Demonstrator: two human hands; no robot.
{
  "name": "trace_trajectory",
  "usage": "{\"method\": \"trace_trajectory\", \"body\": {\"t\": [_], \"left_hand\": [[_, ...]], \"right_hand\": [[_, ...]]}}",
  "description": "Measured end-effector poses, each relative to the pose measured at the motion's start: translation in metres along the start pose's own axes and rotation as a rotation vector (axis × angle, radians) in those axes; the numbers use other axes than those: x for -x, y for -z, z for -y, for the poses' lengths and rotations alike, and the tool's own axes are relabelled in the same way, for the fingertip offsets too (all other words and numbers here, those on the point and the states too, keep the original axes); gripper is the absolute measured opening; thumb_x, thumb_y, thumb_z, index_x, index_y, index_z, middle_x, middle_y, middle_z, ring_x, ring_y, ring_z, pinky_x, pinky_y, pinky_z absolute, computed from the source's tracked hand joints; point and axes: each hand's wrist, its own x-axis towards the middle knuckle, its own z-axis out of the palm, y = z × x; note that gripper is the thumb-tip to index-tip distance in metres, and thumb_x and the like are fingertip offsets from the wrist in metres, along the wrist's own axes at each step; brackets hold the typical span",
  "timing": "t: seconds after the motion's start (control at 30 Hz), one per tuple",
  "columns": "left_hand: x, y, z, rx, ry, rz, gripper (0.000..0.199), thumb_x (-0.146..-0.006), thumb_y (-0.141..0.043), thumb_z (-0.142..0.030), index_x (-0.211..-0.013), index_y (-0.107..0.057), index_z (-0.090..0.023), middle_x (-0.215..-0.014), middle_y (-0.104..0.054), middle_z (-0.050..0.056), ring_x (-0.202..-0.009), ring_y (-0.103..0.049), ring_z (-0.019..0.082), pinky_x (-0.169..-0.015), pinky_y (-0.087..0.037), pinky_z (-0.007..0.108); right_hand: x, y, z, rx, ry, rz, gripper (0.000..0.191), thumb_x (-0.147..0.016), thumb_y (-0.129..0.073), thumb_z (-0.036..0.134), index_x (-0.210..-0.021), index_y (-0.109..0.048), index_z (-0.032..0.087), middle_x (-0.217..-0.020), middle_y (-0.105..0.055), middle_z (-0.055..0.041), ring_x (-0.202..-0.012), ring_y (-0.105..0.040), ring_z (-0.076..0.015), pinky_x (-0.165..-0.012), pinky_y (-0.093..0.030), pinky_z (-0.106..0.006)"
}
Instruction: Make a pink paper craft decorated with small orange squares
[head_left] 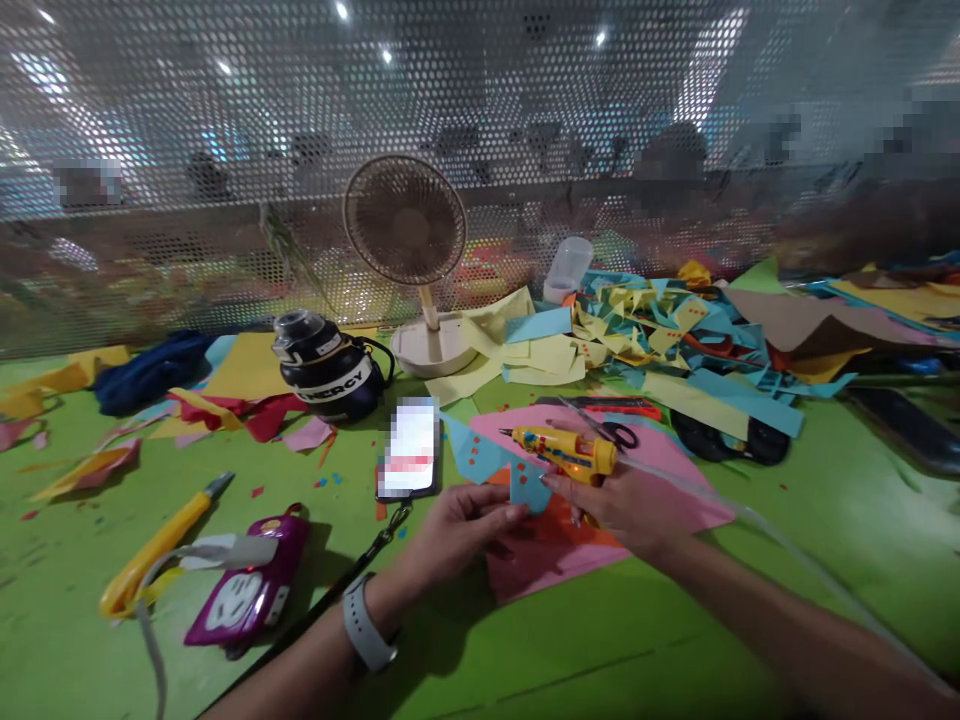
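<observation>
While my left hand (472, 520) pinches a small blue paper piece (531, 490) between thumb and fingers, my right hand (619, 505) is wrapped around a yellow glue gun (570, 450). Itemised from there:

Blue paper piece: one, marked with red dots, upheld over the work sheets, near the middle of my reach.
Glue gun: one, nozzle pointing left, body just above and behind the blue piece; my right forefinger reaches to the piece's edge, though whether it touches I cannot tell.
Blue pennant (471, 450): one, red-dotted, just beyond my left fingers.
Orange paper (592, 532): one, beneath my hands, lying on a pink sheet (536, 575).
Scissors (621, 435): one pair, dark-handled, just behind the glue gun.
Phone (409, 455): one, screen lit, beyond my left hand.
Wristband (367, 625): one, pale, on my left wrist.
Purple device (251, 580): one, with a white plug lying across it, left of my forearm.
Yellow-handled tool (161, 550): one, grey-tipped, beside the device.
Bottle (326, 370): one, black, lettered "ENERGY".
Fan (405, 220): one, on a pale base, right of the bottle.
Paper scraps (660, 320): many, yellow and blue, heaped right of the fan.
Table (420, 665): one, green, under everything.
</observation>
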Motion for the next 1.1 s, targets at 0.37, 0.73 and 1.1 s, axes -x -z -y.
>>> {"method": "trace_trajectory", "body": {"t": [0.37, 0.73, 1.1], "left_hand": [[-0.002, 0.016, -0.015, 0.293, -0.296, -0.448, 0.027, -0.069, -0.081, -0.04, -0.079, -0.07, -0.017, -0.08, -0.077, 0.005, -0.079, -0.072, 0.017, -0.061, -0.054, 0.021], [-0.009, 0.021, -0.009, 0.313, -0.303, -0.563, 0.029, -0.07, -0.08, -0.041, -0.082, -0.069, -0.018, -0.081, -0.076, 0.004, -0.079, -0.072, 0.018, -0.064, -0.055, 0.025], [-0.01, 0.022, -0.006, 0.302, -0.189, -0.576, 0.029, -0.067, -0.082, -0.04, -0.081, -0.069, -0.018, -0.077, -0.076, 0.003, -0.074, -0.071, 0.016, -0.059, -0.053, 0.021]], "right_hand": [[-0.005, 0.036, 0.018, 0.064, 0.044, -0.155, 0.058, -0.077, -0.071, 0.044, -0.129, -0.054, 0.025, -0.096, -0.072, -0.0059, -0.054, -0.064, -0.0147, -0.049, -0.057, -0.026], [-0.007, 0.021, -0.006, 0.337, -0.142, 0.154, 0.049, -0.082, -0.063, 0.043, -0.126, -0.053, 0.024, -0.102, -0.071, -0.0055, -0.057, -0.062, -0.0144, -0.053, -0.054, -0.029], [-0.009, 0.021, -0.008, 0.477, -0.13, 0.111, 0.045, -0.075, -0.066, 0.037, -0.118, -0.059, 0.026, -0.094, -0.073, -0.0033, -0.06, -0.063, -0.0172, -0.052, -0.049, -0.028]]}}
